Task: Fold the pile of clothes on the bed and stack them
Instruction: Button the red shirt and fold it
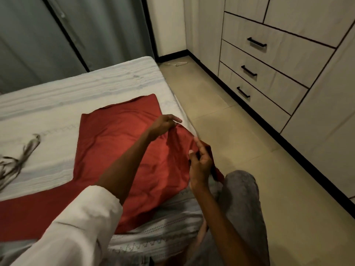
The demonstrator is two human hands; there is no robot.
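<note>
Grey-brown straps [17, 160] lie at far left on bed [57, 104]. Red garment [119, 150] spread flat on bed near right edge. Left hand [163, 124] pinches its raised edge; right hand [199, 162] grips same edge, just beside. Drawers [269, 73] at far right.

No legible text, labels or numbers anywhere.
</note>
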